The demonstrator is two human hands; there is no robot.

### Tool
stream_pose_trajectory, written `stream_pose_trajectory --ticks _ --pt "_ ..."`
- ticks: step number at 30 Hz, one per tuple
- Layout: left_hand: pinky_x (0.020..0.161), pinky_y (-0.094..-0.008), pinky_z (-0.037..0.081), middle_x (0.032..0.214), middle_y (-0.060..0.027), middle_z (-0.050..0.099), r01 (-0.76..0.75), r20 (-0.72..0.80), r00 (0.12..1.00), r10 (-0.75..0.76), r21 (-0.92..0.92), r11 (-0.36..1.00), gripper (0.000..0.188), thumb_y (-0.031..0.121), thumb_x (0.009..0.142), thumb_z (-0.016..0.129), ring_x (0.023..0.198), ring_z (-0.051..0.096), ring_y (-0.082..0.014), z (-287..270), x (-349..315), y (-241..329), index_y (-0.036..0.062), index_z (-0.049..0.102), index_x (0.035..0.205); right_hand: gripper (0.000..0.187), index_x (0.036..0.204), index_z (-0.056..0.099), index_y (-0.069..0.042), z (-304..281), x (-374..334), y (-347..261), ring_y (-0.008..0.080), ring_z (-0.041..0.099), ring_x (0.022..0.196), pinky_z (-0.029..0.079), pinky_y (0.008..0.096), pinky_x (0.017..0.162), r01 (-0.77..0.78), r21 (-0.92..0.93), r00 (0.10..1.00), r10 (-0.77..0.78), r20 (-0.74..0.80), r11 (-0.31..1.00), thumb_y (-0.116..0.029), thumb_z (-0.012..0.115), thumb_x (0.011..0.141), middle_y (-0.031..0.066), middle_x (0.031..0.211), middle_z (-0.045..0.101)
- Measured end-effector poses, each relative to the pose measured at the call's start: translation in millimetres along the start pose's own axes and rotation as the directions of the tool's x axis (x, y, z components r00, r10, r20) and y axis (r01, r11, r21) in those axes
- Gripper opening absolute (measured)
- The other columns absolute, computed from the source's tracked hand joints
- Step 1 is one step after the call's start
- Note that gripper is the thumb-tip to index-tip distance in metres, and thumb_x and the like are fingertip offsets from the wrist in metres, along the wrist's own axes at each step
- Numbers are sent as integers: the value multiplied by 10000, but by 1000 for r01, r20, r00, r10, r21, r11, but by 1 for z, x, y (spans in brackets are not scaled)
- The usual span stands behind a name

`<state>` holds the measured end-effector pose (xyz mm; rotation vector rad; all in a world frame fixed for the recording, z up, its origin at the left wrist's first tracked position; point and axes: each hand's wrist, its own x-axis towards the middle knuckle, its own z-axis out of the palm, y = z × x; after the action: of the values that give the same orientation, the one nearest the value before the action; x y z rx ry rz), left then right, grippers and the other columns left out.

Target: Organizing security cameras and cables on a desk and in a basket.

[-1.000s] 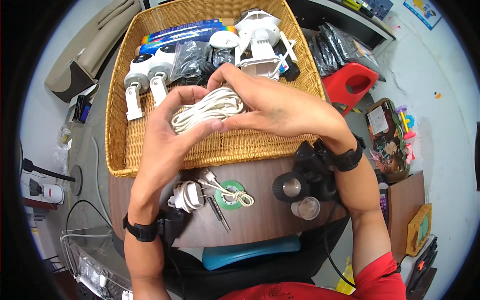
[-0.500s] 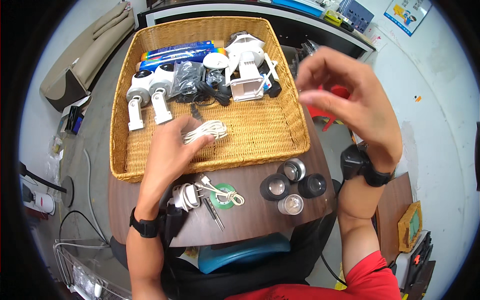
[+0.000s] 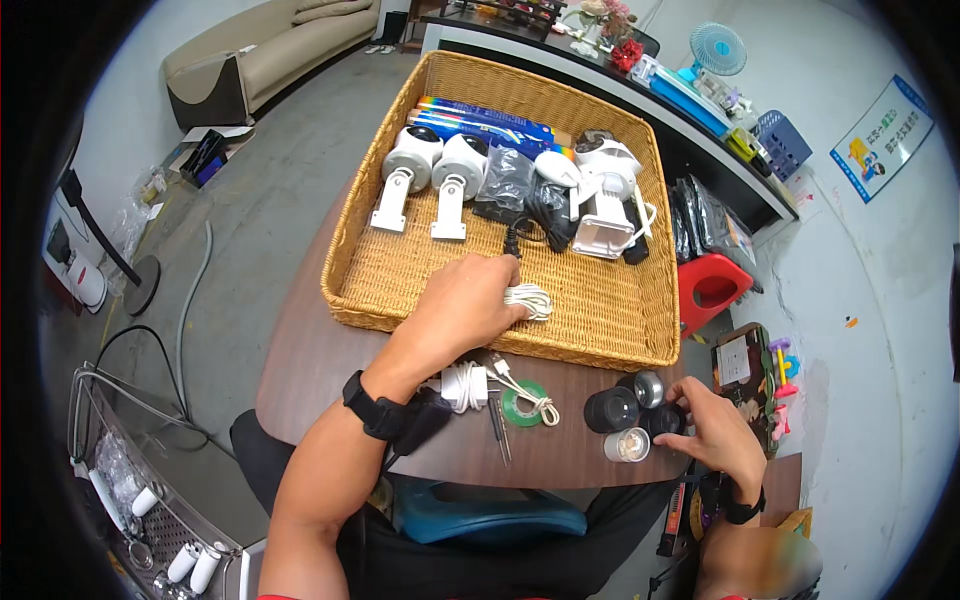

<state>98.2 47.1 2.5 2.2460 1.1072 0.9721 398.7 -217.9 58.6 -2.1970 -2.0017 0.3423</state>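
A coiled white cable (image 3: 530, 301) lies at the front of the wicker basket (image 3: 345, 300), and my left hand (image 3: 465, 305) is closed on its left end. My right hand (image 3: 718, 432) has its thumb and fingers around a black round container (image 3: 667, 418) on the brown table. Close beside that stand another black cylinder (image 3: 610, 410), a metal-rimmed one (image 3: 648, 388) and a small clear jar (image 3: 627, 446). Nearer my left forearm are a white charger wrapped in its cord (image 3: 463, 387), a green tape roll (image 3: 522, 404), a tied white USB cable (image 3: 538, 402) and thin screwdrivers (image 3: 499, 430).
Inside the basket are white cameras on brackets (image 3: 395, 185), blue boxes (image 3: 480, 125), a grey plastic bag (image 3: 508, 178), a black cord (image 3: 545, 215) and a white bracketed unit (image 3: 605, 200). A red stool (image 3: 715, 290) stands right of the basket. A blue seat (image 3: 490, 510) is below the table edge.
My right hand has come down from beside the basket to the black container. My left hand still grips the white cable. The whole view has shifted, with the table now further right.
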Motion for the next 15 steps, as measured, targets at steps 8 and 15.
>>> stream_pose_trajectory --ticks 8,15 --pt "874 -502 517 977 -216 714 -41 -32 999 40 -41 998 426 314 823 868 966 673 -414 5 4 -2 13 717 1084 495 1159 581 -59 -46 6 -9 268 633 951 522 355 798 35 69 963 -15 -269 997 -75 819 726 110 1062 601" --pt "903 -491 510 1020 -199 706 -127 -4 992 127 -68 990 449 296 797 887 998 654 -404 3 14 -21 24 711 1109 590 1329 614 -82 -53 66 -48 224 612 1140 520 359 934 252 100 957 -232 -176 963 -58 836 783 100 1252 588"
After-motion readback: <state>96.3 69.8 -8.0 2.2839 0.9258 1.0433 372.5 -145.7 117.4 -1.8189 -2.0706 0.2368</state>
